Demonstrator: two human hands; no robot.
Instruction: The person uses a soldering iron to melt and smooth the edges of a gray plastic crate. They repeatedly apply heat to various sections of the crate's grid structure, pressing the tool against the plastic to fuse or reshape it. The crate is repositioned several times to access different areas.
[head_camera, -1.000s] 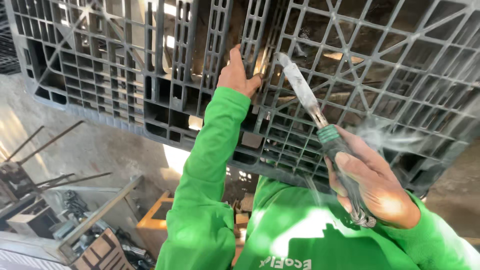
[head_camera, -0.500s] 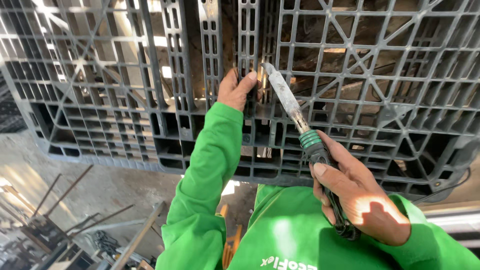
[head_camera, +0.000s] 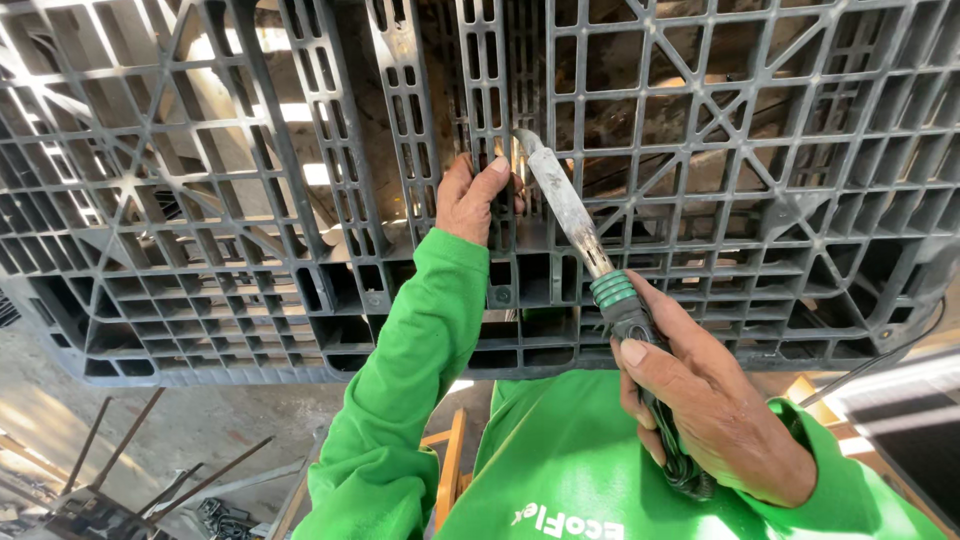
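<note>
Your right hand (head_camera: 715, 420) is clenching its grip on the dark handle of a heated blade tool (head_camera: 590, 260), whose flat tip is touching a rib of the grey plastic pallet (head_camera: 250, 250) standing upright before you. Your left hand (head_camera: 470, 195) is pressing fingers against the same slat, just beside the tip. You seem to be fusing a crack; next, ease the blade steadily along the seam.

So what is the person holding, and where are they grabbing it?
The right hand grips a soldering-iron-like tool by its dark handle, below the green collar. The left hand presses on the grey plastic pallet, fingers at a rib.
</note>
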